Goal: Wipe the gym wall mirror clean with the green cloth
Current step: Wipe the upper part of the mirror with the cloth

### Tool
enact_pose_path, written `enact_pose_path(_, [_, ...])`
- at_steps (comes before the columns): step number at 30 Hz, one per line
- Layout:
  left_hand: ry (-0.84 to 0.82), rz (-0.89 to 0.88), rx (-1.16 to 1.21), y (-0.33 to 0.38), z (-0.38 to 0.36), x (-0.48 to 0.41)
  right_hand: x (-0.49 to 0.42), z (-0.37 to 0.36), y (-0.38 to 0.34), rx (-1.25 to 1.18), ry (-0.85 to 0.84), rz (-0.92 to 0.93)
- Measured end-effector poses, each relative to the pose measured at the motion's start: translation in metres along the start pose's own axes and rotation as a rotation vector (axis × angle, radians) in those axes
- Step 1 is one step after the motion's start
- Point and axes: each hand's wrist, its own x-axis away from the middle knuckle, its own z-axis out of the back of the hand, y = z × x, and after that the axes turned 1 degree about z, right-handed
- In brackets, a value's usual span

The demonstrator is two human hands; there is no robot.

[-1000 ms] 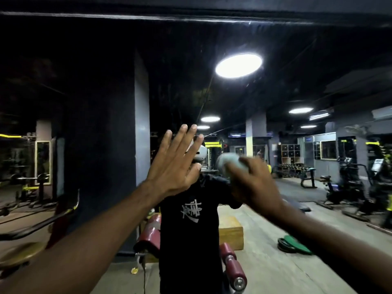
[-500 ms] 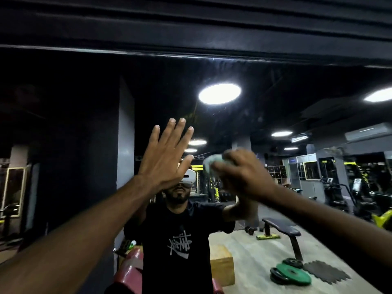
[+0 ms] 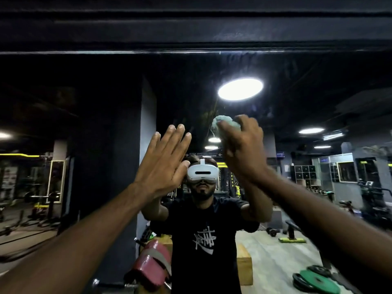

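Note:
The wall mirror [image 3: 89,107] fills the view and reflects the dim gym and a person in a black T-shirt with a white headset. My left hand [image 3: 162,162] lies flat on the glass, fingers straight and spread upward. My right hand [image 3: 241,151] grips the bunched pale green cloth [image 3: 221,127] and holds it against the mirror at head height, just below the reflected round ceiling light [image 3: 240,89]. Most of the cloth is hidden under my fingers.
The mirror's dark top frame [image 3: 191,35] runs across above. In the reflection I see a dark pillar [image 3: 127,166], a red padded roller [image 3: 151,264], a wooden box [image 3: 244,266], green weight plates [image 3: 316,281] on the floor and machines at the right.
My right hand has carried the cloth up and to the right on the glass. The view has tilted up, showing more of the top frame. My left hand stays flat on the mirror.

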Motion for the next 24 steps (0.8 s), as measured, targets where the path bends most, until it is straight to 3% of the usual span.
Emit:
enact_pose_path(2, [-0.009,0.032,-0.004,0.010,-0.002,0.010,0.049,-0.005,-0.023,-0.063,-0.036,0.035])
enact_pose_path(5, [-0.033,0.059,0.014,0.023,-0.003,0.035,0.120,0.022,-0.022,-0.106,-0.322,0.394])
enact_pose_path(7, [-0.033,0.022,0.062,0.028,-0.003,0.047,0.101,0.036,0.010,-0.043,-0.385,0.519])
enact_pose_path(10, [-0.048,-0.077,0.090,0.045,-0.008,0.058,0.050,0.039,0.045,0.055,-0.159,0.281])
enact_pose_path(12, [-0.036,-0.039,0.085,0.054,-0.012,0.061,0.066,0.034,0.030,0.011,-0.062,0.092])
enact_pose_path(14, [-0.023,-0.008,0.086,0.062,-0.014,0.064,0.129,0.031,0.009,-0.062,-0.156,0.195])
enact_pose_path(16, [-0.017,-0.045,0.051,0.068,-0.016,0.068,0.175,0.046,0.002,-0.081,-0.383,0.455])
enact_pose_path(18, [-0.018,-0.079,0.022,0.074,-0.018,0.073,0.159,0.061,0.027,-0.046,-0.453,0.557])
enact_pose_path(19, [-0.019,-0.084,0.019,0.076,-0.019,0.074,0.141,0.062,0.041,-0.012,-0.391,0.516])
enact_pose_path(22, [-0.030,-0.124,0.037,0.085,-0.021,0.068,0.097,0.064,0.066,0.031,-0.126,0.127])
enact_pose_path(24, [-0.040,-0.145,0.022,0.095,-0.023,0.065,0.129,0.062,0.052,-0.017,-0.134,0.069])
